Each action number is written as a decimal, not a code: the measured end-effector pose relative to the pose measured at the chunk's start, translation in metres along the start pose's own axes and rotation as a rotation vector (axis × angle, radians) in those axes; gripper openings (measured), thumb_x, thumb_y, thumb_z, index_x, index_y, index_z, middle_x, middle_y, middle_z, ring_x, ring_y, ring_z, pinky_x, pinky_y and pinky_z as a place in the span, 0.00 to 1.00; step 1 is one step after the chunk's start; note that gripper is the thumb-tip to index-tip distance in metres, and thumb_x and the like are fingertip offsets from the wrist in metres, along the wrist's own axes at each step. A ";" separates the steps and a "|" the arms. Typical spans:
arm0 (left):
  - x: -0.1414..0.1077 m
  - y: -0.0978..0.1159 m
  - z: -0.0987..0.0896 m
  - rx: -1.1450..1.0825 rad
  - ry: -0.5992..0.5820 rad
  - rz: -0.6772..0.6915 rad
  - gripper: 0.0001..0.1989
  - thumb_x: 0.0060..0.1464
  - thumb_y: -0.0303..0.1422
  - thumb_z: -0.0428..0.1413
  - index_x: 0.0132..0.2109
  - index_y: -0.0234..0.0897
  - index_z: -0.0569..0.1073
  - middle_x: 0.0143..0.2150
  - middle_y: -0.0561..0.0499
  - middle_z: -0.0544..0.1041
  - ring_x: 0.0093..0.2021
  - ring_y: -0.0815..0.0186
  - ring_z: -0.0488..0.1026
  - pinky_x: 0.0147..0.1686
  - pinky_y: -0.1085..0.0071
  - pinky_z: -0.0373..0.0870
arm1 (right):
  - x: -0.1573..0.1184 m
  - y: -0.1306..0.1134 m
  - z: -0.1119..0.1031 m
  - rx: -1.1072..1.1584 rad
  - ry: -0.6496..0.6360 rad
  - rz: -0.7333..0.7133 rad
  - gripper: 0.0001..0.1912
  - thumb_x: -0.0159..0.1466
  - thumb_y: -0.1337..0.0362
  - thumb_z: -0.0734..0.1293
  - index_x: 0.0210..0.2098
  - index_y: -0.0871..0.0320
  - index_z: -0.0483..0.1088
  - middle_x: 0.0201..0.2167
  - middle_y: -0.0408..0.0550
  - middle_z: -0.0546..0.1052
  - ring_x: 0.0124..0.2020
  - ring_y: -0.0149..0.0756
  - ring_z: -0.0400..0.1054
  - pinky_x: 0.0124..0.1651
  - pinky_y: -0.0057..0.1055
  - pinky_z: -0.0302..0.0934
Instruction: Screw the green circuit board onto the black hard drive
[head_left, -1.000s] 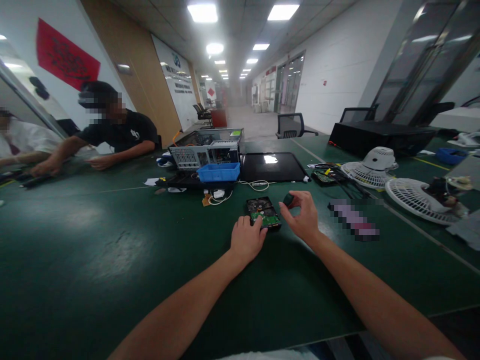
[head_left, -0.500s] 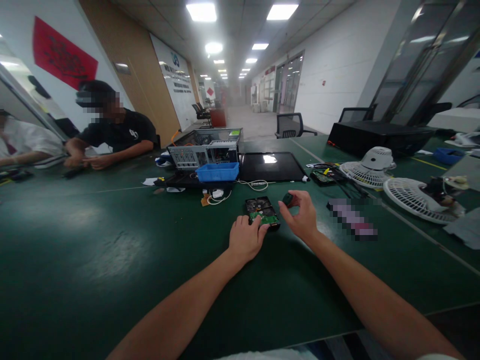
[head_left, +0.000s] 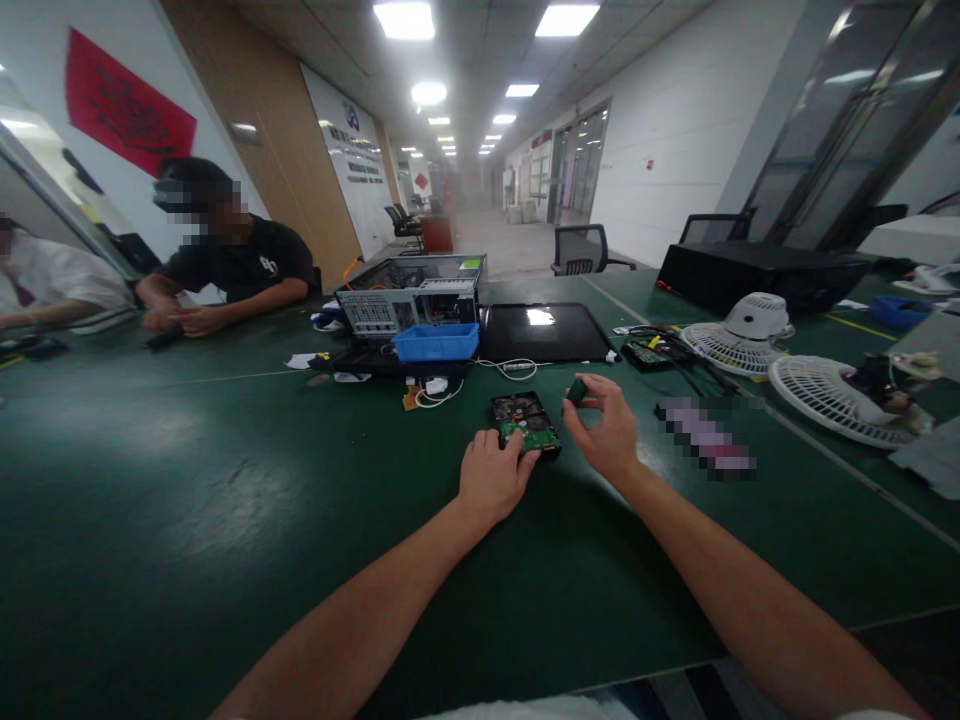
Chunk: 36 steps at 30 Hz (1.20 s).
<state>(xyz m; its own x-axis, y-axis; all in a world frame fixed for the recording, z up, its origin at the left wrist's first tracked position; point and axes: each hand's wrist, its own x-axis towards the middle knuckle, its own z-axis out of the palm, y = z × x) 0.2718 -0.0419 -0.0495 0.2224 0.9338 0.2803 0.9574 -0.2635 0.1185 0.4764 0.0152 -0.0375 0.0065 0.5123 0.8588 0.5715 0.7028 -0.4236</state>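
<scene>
A hard drive (head_left: 534,412) lies on the green table with its green circuit board facing up. My left hand (head_left: 493,476) grips its near edge, fingers on the board side and thumb along the front. To the right of the drive and a little above the table, my right hand (head_left: 609,430) pinches a small dark object (head_left: 576,391) between thumb and fingers. The object is short and stubby; its exact kind does not show. It is apart from the drive.
Beyond the drive are a blue tray (head_left: 436,343), an open computer case (head_left: 409,290), a flat black panel (head_left: 547,335) and a white cable (head_left: 517,372). To the right lie a blurred-out pinkish item (head_left: 705,435) and white fan parts (head_left: 832,400). A co-worker (head_left: 232,255) sits at the left.
My right hand has shifted slightly right and turned the small dark object more upright. The left hand and the hard drive stay in place.
</scene>
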 end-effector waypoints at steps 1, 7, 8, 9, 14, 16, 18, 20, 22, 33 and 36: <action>0.000 0.000 0.000 -0.002 -0.003 0.003 0.27 0.70 0.51 0.42 0.63 0.42 0.71 0.51 0.40 0.73 0.52 0.52 0.68 0.50 0.57 0.67 | 0.001 0.000 -0.001 -0.016 0.007 -0.008 0.23 0.65 0.62 0.70 0.59 0.52 0.64 0.55 0.56 0.71 0.45 0.43 0.75 0.39 0.42 0.78; 0.000 -0.001 0.001 -0.005 0.000 0.003 0.27 0.70 0.51 0.42 0.63 0.42 0.71 0.52 0.40 0.73 0.52 0.52 0.68 0.49 0.58 0.68 | 0.005 -0.003 -0.007 -0.078 -0.012 -0.040 0.20 0.67 0.63 0.68 0.58 0.51 0.67 0.48 0.54 0.70 0.40 0.40 0.72 0.40 0.43 0.78; 0.000 0.000 0.001 -0.003 0.001 0.001 0.27 0.70 0.51 0.42 0.63 0.43 0.70 0.52 0.40 0.73 0.52 0.52 0.68 0.49 0.58 0.67 | 0.005 -0.003 -0.008 -0.077 -0.015 -0.035 0.20 0.67 0.63 0.67 0.58 0.51 0.67 0.48 0.54 0.70 0.40 0.40 0.72 0.40 0.43 0.78; 0.000 0.000 0.001 -0.002 0.001 0.000 0.27 0.70 0.51 0.42 0.64 0.43 0.70 0.52 0.40 0.73 0.52 0.52 0.68 0.50 0.58 0.67 | 0.005 -0.004 -0.007 -0.070 -0.016 -0.032 0.20 0.67 0.63 0.67 0.58 0.51 0.67 0.48 0.54 0.69 0.41 0.41 0.72 0.40 0.43 0.78; 0.000 0.000 0.001 0.002 -0.009 -0.001 0.26 0.69 0.51 0.44 0.64 0.43 0.70 0.52 0.40 0.73 0.52 0.51 0.68 0.50 0.57 0.67 | 0.003 -0.004 -0.004 -0.001 -0.010 -0.013 0.20 0.66 0.64 0.68 0.57 0.52 0.64 0.55 0.56 0.70 0.47 0.43 0.73 0.40 0.42 0.78; 0.001 0.000 0.001 -0.002 -0.009 0.001 0.27 0.69 0.51 0.44 0.64 0.43 0.70 0.52 0.39 0.73 0.52 0.51 0.68 0.50 0.57 0.67 | 0.003 -0.004 -0.004 -0.012 -0.001 0.007 0.19 0.66 0.63 0.68 0.56 0.52 0.64 0.52 0.55 0.71 0.44 0.42 0.73 0.38 0.41 0.77; 0.001 0.000 0.001 -0.006 -0.011 -0.001 0.26 0.69 0.51 0.44 0.64 0.43 0.70 0.51 0.39 0.73 0.53 0.51 0.68 0.50 0.57 0.67 | 0.003 -0.004 -0.004 -0.048 0.013 0.014 0.19 0.65 0.61 0.70 0.54 0.52 0.65 0.49 0.53 0.71 0.39 0.39 0.73 0.36 0.40 0.77; 0.001 0.000 0.001 -0.005 -0.015 -0.008 0.26 0.69 0.51 0.44 0.64 0.44 0.70 0.51 0.40 0.73 0.53 0.51 0.67 0.50 0.57 0.67 | 0.003 -0.005 -0.005 -0.074 0.015 0.012 0.19 0.64 0.59 0.71 0.53 0.52 0.66 0.46 0.51 0.70 0.35 0.37 0.71 0.36 0.40 0.76; 0.000 0.000 0.001 -0.005 -0.017 -0.009 0.26 0.69 0.51 0.44 0.64 0.43 0.70 0.52 0.40 0.73 0.53 0.51 0.67 0.51 0.57 0.67 | 0.003 -0.005 -0.006 -0.065 0.000 0.010 0.19 0.65 0.60 0.71 0.53 0.52 0.66 0.46 0.52 0.70 0.35 0.37 0.71 0.36 0.41 0.76; 0.000 -0.001 0.003 -0.016 0.004 0.000 0.27 0.69 0.51 0.43 0.64 0.43 0.70 0.52 0.40 0.72 0.53 0.51 0.67 0.49 0.57 0.68 | 0.003 -0.007 -0.005 -0.094 0.013 0.033 0.19 0.64 0.59 0.71 0.52 0.53 0.66 0.45 0.51 0.71 0.33 0.36 0.71 0.35 0.40 0.75; 0.000 -0.001 0.003 -0.016 -0.002 -0.003 0.27 0.69 0.51 0.43 0.64 0.43 0.70 0.53 0.40 0.72 0.53 0.51 0.67 0.50 0.57 0.67 | 0.003 -0.007 -0.006 -0.085 -0.002 0.010 0.19 0.65 0.59 0.70 0.54 0.53 0.65 0.45 0.51 0.70 0.32 0.36 0.71 0.35 0.41 0.75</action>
<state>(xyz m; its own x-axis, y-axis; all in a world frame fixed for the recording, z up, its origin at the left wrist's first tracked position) 0.2715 -0.0411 -0.0524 0.2201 0.9351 0.2778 0.9550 -0.2646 0.1342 0.4773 0.0089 -0.0297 0.0109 0.5203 0.8539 0.6390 0.6533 -0.4062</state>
